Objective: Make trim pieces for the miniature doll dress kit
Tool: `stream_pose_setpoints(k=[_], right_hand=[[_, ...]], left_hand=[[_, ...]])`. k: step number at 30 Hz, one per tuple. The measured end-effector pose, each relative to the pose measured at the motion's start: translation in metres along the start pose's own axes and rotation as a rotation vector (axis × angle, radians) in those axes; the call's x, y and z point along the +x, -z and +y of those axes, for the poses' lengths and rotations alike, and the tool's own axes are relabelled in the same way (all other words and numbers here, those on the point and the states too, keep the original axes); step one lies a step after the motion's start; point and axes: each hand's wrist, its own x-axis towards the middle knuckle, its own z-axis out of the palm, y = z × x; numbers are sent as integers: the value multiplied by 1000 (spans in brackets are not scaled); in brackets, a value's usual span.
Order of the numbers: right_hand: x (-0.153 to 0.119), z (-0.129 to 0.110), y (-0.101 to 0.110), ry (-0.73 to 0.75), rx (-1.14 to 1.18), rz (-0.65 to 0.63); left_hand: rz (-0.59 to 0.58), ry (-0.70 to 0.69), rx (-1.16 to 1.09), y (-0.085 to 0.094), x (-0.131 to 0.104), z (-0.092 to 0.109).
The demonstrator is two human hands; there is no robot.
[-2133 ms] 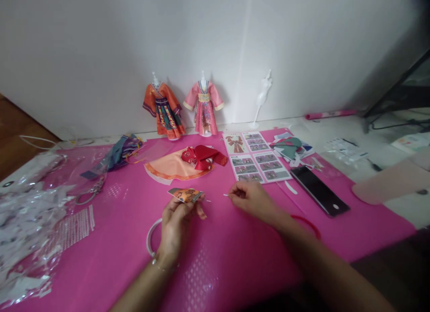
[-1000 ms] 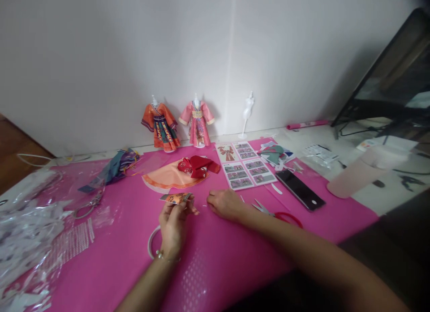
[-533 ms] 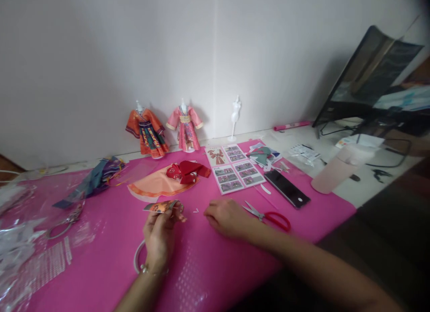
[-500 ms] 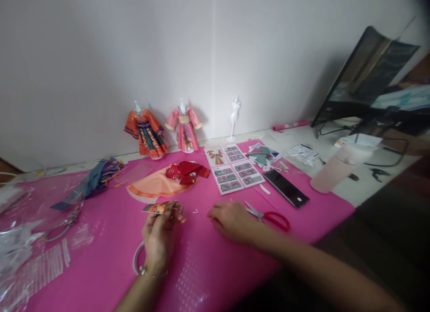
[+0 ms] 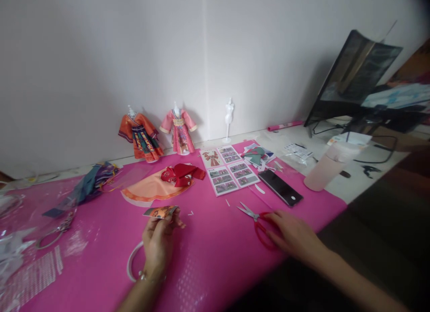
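In my left hand (image 5: 159, 237) is a small piece of orange patterned fabric (image 5: 160, 212), pinched between thumb and fingers. A roll of white tape (image 5: 131, 263) lies just left of that wrist. My right hand (image 5: 293, 231) has its fingers at the red handles of the scissors (image 5: 255, 217), whose blades lie slightly apart and point away to the left. A peach skirt-shaped cloth (image 5: 144, 187) lies beyond my left hand, with a red garment piece (image 5: 181, 174) on its right part. Tiny white scraps (image 5: 191, 213) lie between my hands.
An instruction sheet (image 5: 229, 169), a phone (image 5: 281, 187) and a pink bottle (image 5: 324, 171) stand or lie toward the right. Two dressed mini mannequins (image 5: 140, 137) and a bare white one (image 5: 229, 117) line the wall. Clear plastic packaging (image 5: 20, 254) covers the left side.
My right hand has moved right, from the mat to the scissors' handles, and the scissors have turned and opened somewhat. My left hand still holds the fabric. The view has shifted slightly.
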Motion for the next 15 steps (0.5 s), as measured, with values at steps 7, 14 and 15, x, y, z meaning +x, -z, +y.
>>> stream_pose_setpoints(k=[7,14,15], right_hand=[[-5,7,3,2,-20,-30],[-6,25,6,-44,-52,27],[-6,26,6,-50,-60,29]], left_hand=[[-24,20,34,2,0,-3],[-114,30,86,4,-2,-2],[-142,38,98,3,-3,-1]])
